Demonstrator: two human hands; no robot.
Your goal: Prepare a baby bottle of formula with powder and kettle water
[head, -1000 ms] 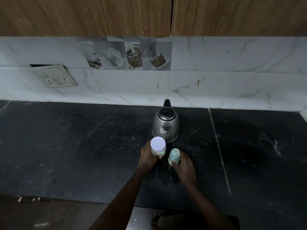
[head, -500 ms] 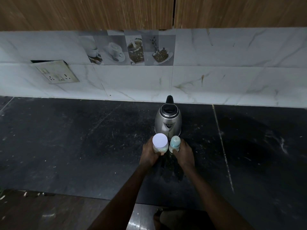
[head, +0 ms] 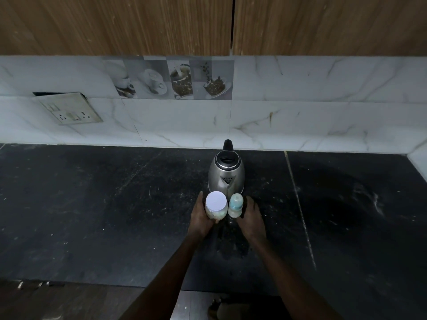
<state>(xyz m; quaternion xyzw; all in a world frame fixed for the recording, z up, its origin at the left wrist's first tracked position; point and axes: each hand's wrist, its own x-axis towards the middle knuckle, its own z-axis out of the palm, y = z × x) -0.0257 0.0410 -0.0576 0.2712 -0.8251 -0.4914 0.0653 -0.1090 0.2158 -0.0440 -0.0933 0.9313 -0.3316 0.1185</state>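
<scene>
A steel kettle point(head: 226, 176) with a black lid and handle stands on the dark stone counter point(head: 104, 215), its spout facing me. Just in front of it are a powder jar point(head: 216, 205) with a white lid and a small baby bottle point(head: 235, 205) with a pale teal cap, side by side and nearly touching. My left hand point(head: 199, 219) grips the jar from its left side. My right hand point(head: 253, 219) holds the bottle from its right side. Whether either stands on the counter or is slightly lifted is unclear.
A marble-tiled backsplash point(head: 300, 112) runs behind the kettle, with a socket plate point(head: 70, 108) at the left and wooden cabinets point(head: 115, 24) above. The counter's front edge point(head: 92, 284) lies near the bottom, with floor below it.
Both hands have carried the jar and the bottle forward, closer to the kettle and closer together. The camera view has shifted slightly.
</scene>
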